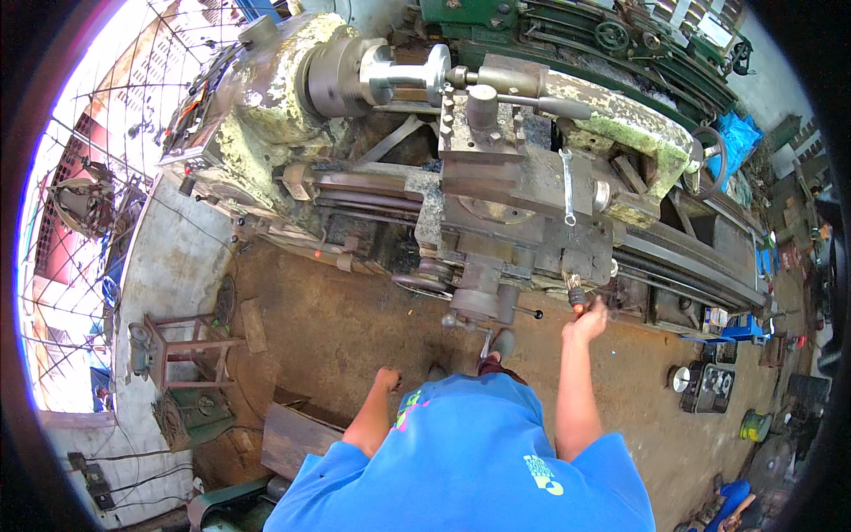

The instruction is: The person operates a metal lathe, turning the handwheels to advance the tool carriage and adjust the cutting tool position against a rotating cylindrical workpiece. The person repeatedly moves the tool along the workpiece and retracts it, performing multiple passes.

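At four o'clock from the centre of the view, the right hand [589,323] appears closed around the orange end of a brush-like tool [574,288]; the grip is small in the view and its inner side is hidden. The tool points toward twelve, its tan, bristle-like end against the front of the lathe carriage [551,213]. Judged by its look, it should be light, with a stiff shaft and a yielding tip; oil could make it slippery, and the orange end is the natural place to take hold. Between eight and nine o'clock from the right hand, the left hand [387,379] hangs clear of the lathe, fingers curled; its palm is hidden, so whether it holds anything cannot be told.

Outward toward twelve from the right hand, a bright wrench [568,186] lies on the carriage. Toward eleven stands the tool post [482,108] with its lever, and beyond it a shiny flanged metal workpiece [435,73] between the chuck [337,78] and the tailstock [620,111]. Toward one is the tailstock handwheel [725,163], near a blue plastic sheet [737,140]. Toward four, a dark tray [707,401] rests on the floor [638,434]; toward nine, well apart, stands a wooden stool [197,347].
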`<state>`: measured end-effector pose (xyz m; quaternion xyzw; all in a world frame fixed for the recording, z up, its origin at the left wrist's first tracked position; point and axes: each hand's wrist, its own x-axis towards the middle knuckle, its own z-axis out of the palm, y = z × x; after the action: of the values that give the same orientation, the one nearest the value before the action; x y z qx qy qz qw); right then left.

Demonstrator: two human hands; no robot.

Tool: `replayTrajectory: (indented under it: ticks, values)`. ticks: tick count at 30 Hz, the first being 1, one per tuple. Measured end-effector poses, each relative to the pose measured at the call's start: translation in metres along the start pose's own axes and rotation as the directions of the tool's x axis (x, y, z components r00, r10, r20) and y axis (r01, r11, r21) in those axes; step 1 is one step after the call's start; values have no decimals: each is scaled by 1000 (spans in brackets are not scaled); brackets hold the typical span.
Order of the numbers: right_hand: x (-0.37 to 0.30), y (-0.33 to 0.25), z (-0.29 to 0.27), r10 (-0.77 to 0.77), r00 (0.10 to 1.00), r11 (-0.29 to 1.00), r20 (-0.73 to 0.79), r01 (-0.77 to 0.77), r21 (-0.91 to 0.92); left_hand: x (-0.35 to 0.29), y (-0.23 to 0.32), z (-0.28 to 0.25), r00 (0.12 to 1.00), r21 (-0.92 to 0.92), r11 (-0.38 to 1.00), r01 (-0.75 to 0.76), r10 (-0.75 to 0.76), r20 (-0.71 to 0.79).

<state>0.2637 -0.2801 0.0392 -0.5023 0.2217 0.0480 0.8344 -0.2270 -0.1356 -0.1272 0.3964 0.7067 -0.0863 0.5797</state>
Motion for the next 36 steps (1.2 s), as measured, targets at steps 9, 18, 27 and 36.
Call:
replayTrajectory:
  ticks: [9,18,27,36]
  values:
    - [35,143,-71,738,675,658,-11,-723,-211,-41,110,11,954,-353,886,-299,278,-111]
    - [42,139,-63,806,583,592,-100,-795,132,-96,227,24,880,-483,735,-476,401,-257]
    - [35,132,-64,797,594,603,-110,-774,195,-95,267,31,917,-426,814,-394,316,-244]
    - [41,121,-70,761,635,644,-134,-764,40,-85,275,32,947,-394,861,-322,289,-143]
